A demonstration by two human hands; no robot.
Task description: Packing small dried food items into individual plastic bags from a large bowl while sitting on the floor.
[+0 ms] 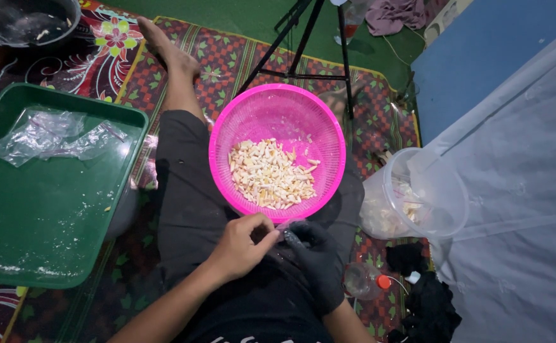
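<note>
A pink plastic colander (329,121) rests on my lap, holding a heap of small pale yellow-white pieces (270,174). Just below its near rim my two hands meet. My left hand (245,244) is bare, fingers curled and pinched on a small piece that is mostly hidden. My right hand (319,257) wears a black glove and is closed around a small grey tool (292,237) that points at the left fingertips. My legs in dark trousers stretch out under the colander, one bare foot (163,41) far ahead.
A green tray (43,216) with crumpled clear bags (52,136) lies at the left. A clear plastic bucket (440,216) with pale scraps stands at the right, beside a small bottle with an orange cap (366,281). A black tripod (303,44) stands beyond the colander, a dark bowl (24,22) at top left.
</note>
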